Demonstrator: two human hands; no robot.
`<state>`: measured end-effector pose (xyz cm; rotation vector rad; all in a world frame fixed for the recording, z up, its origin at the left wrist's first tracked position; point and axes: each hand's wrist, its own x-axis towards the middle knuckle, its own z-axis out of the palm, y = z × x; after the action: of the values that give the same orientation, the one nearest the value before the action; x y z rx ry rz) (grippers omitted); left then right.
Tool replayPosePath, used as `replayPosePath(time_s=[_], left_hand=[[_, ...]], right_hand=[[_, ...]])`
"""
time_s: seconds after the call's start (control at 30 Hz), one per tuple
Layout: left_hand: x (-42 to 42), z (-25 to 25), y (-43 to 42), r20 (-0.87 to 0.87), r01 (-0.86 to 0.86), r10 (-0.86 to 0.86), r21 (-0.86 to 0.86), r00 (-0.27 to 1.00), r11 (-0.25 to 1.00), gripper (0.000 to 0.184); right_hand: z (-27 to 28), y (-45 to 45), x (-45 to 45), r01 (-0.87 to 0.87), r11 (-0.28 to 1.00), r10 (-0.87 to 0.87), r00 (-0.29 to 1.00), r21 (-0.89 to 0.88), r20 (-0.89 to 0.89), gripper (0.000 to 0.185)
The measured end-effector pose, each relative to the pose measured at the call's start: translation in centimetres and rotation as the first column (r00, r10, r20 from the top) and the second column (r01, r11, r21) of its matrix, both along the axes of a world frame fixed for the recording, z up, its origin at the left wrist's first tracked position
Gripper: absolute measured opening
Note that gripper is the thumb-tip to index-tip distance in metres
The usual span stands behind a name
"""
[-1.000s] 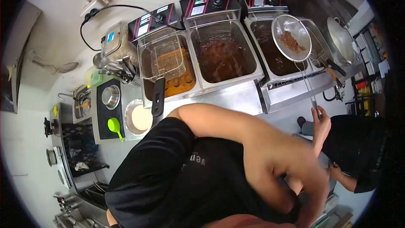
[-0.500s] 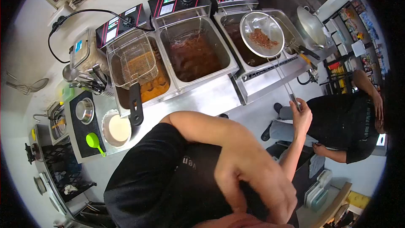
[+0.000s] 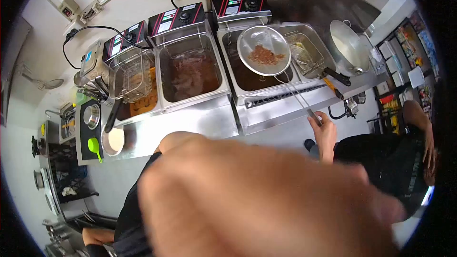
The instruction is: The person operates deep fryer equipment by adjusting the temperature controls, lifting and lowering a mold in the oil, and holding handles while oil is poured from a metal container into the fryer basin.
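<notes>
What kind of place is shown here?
Probably a small commercial kitchen: deep fryers hold dark oil, a wire basket sits over the left one, and a strainer holds brown bits.

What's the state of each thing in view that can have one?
Strainer: held up, brown bits inside
Right hand: closed on strainer
Left hand: blurred, can't tell
Left fryer: uncovered
Middle fryer: uncovered, brown liquid inside
White bowl: uncovered, pale mix inside
Metal bowl: upright
Green scoop: lying on mat

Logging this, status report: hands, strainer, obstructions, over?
Right hand gripping strainer handle. Strainer above fryer, brown bits inside. Left hand blurred near camera, blocking lower view.
</notes>
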<state>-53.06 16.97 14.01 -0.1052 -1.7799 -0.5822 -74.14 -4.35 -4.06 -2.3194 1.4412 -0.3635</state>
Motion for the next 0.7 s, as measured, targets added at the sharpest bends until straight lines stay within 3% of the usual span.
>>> replayPosePath(time_s=[0.23, 0.33, 0.4, 0.43, 0.7], left_hand=[[-5.5, 0.2, -6.1, -0.018, -0.063, 0.065, 0.095, 0.998, 0.993, 0.056], [-8.2, 0.1, -7.2, -0.057, 0.008, 0.000, 0.138, 0.998, 0.990, 0.065], [-10.1, 0.2, -7.5, -0.090, 0.071, -0.057, 0.170, 0.994, 0.983, 0.071], [-10.9, 0.2, -7.6, -0.114, 0.105, -0.086, 0.180, 0.990, 0.978, 0.074], [-12.8, 0.4, -6.7, -0.228, 0.270, -0.227, 0.179, 0.947, 0.946, 0.098]], right_hand=[[-4.1, -6.1, -2.7, -0.201, 0.977, 0.205, 0.977, -0.066, 0.059, 0.039], [-5.1, -7.2, -2.9, -0.242, 0.967, 0.246, 0.968, -0.082, 0.042, 0.044], [-3.6, -6.8, -2.0, -0.218, 0.975, 0.216, 0.975, 0.049, 0.056, 0.045], [-5.5, -7.5, -2.5, -0.265, 0.964, 0.266, 0.960, -0.027, 0.087, 0.042], [-7.3, -7.6, -2.1, -0.393, 0.919, 0.391, 0.918, 0.023, 0.067, 0.029]])
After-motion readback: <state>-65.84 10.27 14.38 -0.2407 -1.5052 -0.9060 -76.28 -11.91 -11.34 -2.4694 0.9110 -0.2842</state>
